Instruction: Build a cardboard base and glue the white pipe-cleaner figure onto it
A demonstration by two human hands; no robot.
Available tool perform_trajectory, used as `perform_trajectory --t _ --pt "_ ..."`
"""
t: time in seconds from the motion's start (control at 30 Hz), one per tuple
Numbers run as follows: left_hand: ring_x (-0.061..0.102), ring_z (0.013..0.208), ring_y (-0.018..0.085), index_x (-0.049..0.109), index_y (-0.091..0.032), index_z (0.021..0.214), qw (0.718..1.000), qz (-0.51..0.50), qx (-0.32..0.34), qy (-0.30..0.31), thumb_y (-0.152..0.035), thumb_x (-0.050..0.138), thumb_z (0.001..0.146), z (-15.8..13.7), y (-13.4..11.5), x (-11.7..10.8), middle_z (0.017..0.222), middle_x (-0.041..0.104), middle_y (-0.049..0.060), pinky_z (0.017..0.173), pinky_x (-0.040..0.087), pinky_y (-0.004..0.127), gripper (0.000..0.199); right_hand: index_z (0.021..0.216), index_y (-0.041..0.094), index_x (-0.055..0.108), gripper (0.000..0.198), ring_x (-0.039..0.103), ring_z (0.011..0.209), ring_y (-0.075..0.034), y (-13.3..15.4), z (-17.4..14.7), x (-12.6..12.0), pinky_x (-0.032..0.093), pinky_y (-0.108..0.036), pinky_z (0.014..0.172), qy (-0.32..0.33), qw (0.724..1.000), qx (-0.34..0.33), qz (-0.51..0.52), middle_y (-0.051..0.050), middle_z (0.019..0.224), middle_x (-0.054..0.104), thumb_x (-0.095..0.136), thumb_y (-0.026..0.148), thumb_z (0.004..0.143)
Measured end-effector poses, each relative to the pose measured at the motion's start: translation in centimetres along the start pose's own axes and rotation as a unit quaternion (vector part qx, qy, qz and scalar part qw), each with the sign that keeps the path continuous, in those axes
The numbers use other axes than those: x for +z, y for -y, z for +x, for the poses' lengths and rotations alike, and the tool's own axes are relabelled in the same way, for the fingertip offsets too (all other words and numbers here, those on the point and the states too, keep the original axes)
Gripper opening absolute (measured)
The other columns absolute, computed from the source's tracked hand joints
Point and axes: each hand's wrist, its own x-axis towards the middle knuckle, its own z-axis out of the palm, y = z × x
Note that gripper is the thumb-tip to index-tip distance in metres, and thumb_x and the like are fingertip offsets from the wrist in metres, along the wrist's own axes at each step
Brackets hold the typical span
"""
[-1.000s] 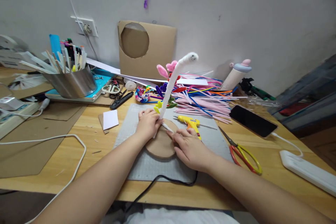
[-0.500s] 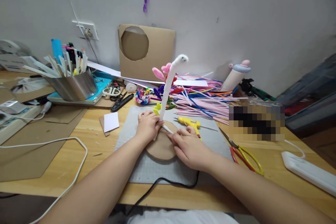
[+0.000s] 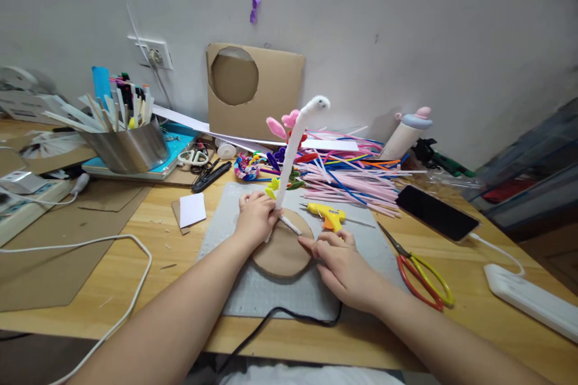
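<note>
Head view has our left hand [image 3: 256, 216] clenched, thumb and fingertips pinching the base of a white fuzzy stem [image 3: 289, 162], which leans right, its tip bent over. Our right hand [image 3: 344, 264] is loosely curled and released, index fingertip at the right rim of a cardboard disc [image 3: 282, 258], just beside the end of a white strip [image 3: 289, 225] lying on that disc. We see the disc on a grey mat [image 3: 253, 296] near the middle of the worktop's [image 3: 153, 210] front edge. Beyond our right fingers lies a yellow glue gun [image 3: 333, 215]; scissors [image 3: 407, 254] lie by the mat's right edge. Farther out, pipe cleaners [image 3: 352, 186] heap toward the worktop's back edge, a phone [image 3: 436, 210] lies nearer its right edge, and a metal container [image 3: 130, 150] stands at the back, on the left.
</note>
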Motion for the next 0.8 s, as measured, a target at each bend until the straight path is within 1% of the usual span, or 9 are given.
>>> perform_trajectory --t 0.13,0.23,0.3,0.47,0.67,0.8 --pt "0.053 0.094 0.023 0.061 -0.022 0.066 1.000 -0.008 -0.006 0.003 -0.030 0.059 0.084 0.1 0.1 0.4 0.080 0.068 0.001 0.088 0.026 0.045 0.020 0.134 0.016 0.044 0.053 0.048 0.111 -0.026 0.1 0.2 0.3 0.022 -0.046 0.097 0.020 0.999 -0.008 -0.034 -0.012 0.114 0.061 0.045 0.014 0.082" --pt "0.052 0.094 0.024 0.063 -0.022 0.068 1.000 -0.014 -0.007 0.006 -0.030 0.059 0.083 0.2 0.2 0.5 0.080 0.067 0.001 0.088 0.026 0.045 0.018 0.135 0.017 0.044 0.053 0.047 0.113 -0.026 0.0 0.5 0.3 0.021 -0.046 0.098 0.031 0.998 -0.018 -0.048 -0.012 0.125 0.058 0.043 0.014 0.083" --pt "0.052 0.094 0.024 0.063 -0.022 0.068 1.000 -0.016 -0.008 0.008 -0.030 0.058 0.083 0.2 0.2 0.5 0.079 0.067 0.002 0.087 0.026 0.045 0.018 0.136 0.017 0.043 0.053 0.046 0.115 -0.025 0.0 0.6 0.3 0.020 -0.046 0.099 0.030 0.998 -0.020 -0.051 -0.011 0.127 0.057 0.043 0.015 0.083" --pt "0.052 0.094 0.024 0.062 -0.021 0.066 1.000 -0.019 -0.005 0.014 -0.030 0.059 0.084 0.3 0.2 0.5 0.078 0.067 0.001 0.088 0.025 0.044 0.020 0.137 0.013 0.041 0.054 0.047 0.115 -0.025 0.3 1.4 0.8 0.022 -0.045 0.098 0.030 0.997 -0.021 -0.069 -0.015 0.121 0.059 0.042 0.016 0.084" --pt "0.052 0.095 0.025 0.060 -0.021 0.063 1.000 -0.014 -0.005 0.015 -0.031 0.059 0.083 0.3 0.2 0.5 0.077 0.067 0.002 0.088 0.025 0.044 0.023 0.140 0.009 0.038 0.057 0.050 0.104 -0.027 0.4 3.3 1.2 0.025 -0.045 0.089 0.038 0.993 -0.034 -0.106 -0.017 0.111 0.061 0.042 0.021 0.085" --pt "0.052 0.095 0.025 0.060 -0.021 0.063 1.000 -0.014 -0.005 0.015 -0.030 0.059 0.083 0.3 0.2 0.4 0.078 0.067 0.002 0.087 0.025 0.045 0.022 0.143 0.009 0.033 0.061 0.047 0.108 -0.028 0.4 3.8 1.4 0.024 -0.045 0.090 0.045 0.993 -0.030 -0.103 -0.017 0.113 0.060 0.043 0.021 0.084"
